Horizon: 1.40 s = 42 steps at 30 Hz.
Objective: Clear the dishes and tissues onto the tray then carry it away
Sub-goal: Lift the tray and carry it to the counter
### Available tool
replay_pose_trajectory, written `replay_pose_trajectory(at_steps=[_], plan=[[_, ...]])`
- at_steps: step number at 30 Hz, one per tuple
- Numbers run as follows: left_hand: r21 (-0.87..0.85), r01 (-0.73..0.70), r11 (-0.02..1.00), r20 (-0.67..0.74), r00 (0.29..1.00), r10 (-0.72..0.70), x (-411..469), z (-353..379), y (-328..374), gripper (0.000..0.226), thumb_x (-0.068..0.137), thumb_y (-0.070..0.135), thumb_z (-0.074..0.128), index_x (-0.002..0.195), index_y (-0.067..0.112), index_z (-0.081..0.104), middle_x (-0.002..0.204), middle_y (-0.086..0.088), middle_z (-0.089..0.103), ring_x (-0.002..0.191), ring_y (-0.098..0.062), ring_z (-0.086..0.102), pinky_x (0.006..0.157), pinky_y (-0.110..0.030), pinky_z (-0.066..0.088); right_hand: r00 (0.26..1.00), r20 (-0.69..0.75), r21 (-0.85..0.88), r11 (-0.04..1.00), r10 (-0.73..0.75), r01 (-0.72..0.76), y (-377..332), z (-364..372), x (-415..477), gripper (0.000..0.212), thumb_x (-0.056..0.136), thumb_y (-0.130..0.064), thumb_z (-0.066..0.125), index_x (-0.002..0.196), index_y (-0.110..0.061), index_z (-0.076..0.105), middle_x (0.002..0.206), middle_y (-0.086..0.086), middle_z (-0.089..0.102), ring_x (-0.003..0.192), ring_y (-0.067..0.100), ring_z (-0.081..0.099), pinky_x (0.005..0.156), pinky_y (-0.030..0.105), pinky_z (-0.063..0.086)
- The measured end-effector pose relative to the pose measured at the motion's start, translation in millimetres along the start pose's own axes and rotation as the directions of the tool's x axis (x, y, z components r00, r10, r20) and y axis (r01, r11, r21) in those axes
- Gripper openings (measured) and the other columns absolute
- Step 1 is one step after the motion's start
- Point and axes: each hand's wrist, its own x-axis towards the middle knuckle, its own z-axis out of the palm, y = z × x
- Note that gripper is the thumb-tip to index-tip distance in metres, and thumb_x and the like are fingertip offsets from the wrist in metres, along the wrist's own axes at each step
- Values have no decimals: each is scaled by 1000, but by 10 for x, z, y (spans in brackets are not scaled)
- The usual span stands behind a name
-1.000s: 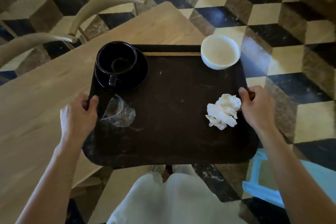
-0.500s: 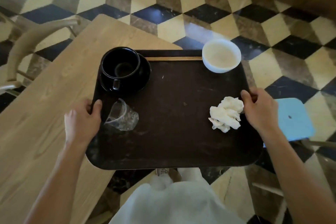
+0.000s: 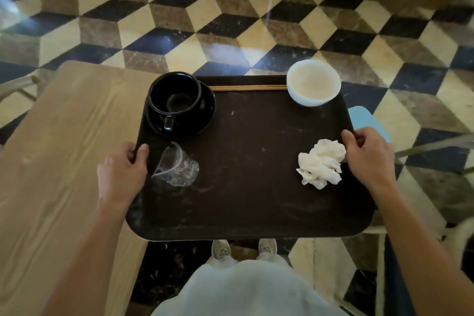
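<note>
Tray [image 3: 246, 187] gripped both sides: left hand [image 3: 121, 174] fingers curled over the left rim, right hand [image 3: 369, 156] closed on the right rim. Crushed plastic cup [image 3: 177, 165] just beside left thumb, black cup [image 3: 175, 96] on saucer [image 3: 205, 113] beyond it. Tissue wad [image 3: 320, 161] touching right hand, white bowl [image 3: 313, 82] beyond (chopsticks [image 3: 247, 88] along far rim). Worktop [image 3: 56, 149] under left edge.
</note>
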Motion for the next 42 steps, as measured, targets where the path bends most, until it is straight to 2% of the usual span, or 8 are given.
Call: replay_pose_trajectory(at_steps=[6,10,13,22,28,36,39,42], plan=[[1,-43,999,23,999,43,-72,309,479,29,100,32,56,84,8,60,66,-4,55,63,-25,47,63,-37,34,999,-21,15,999,37,-37,375,-306,266,30,101,-33,53,107,-5,62,94,9,64,80,19,53,73,33,38],[-4,-39,999,27,999,39,-134,516,742,29,99,34,56,86,9,60,66,0,54,59,-17,45,62,-36,32,998,-16,11,998,59,-59,617,-456,469,28,101,-32,54,106,-6,63,93,6,63,80,19,53,74,30,35],[7,-39,999,32,999,38,-192,653,925,28,99,35,56,88,9,60,67,-1,54,62,-19,46,61,-35,33,998,-20,16,998,57,-57,787,-537,630,27,101,-33,53,106,-8,63,94,8,67,79,19,57,73,33,41],[26,-77,997,14,997,77,-248,894,1234,31,99,33,57,83,6,61,68,-8,58,58,-17,45,53,-34,32,999,-10,47,998,36,-36,1032,-699,934,27,101,-32,54,103,-6,63,88,6,63,78,20,56,73,34,40],[46,-75,996,22,997,74,-63,948,1293,30,99,33,56,83,8,60,65,-2,55,57,-11,44,52,-33,30,999,1,32,998,47,-47,1000,-618,1062,28,101,-32,54,106,-6,63,87,3,60,78,17,54,76,33,41],[28,-105,994,43,994,104,541,990,1330,29,99,36,55,87,10,62,69,-3,59,66,-26,55,63,-37,39,997,-29,35,997,70,-69,735,-321,1371,26,100,-32,55,105,-7,63,87,3,61,69,9,51,71,32,40],[28,-129,991,57,990,127,868,977,1394,27,100,37,54,86,15,59,69,-3,59,67,-26,55,63,-38,42,996,-35,48,995,84,-82,558,-207,1547,26,100,-31,56,105,-6,64,86,3,61,75,17,57,70,31,42],[39,-144,989,58,988,142,1237,969,1444,27,100,38,53,86,16,58,68,-2,58,63,-23,53,60,-38,41,995,-47,56,994,93,-90,330,-93,1737,24,100,-30,56,102,-7,64,85,4,62,71,14,56,69,31,42]])
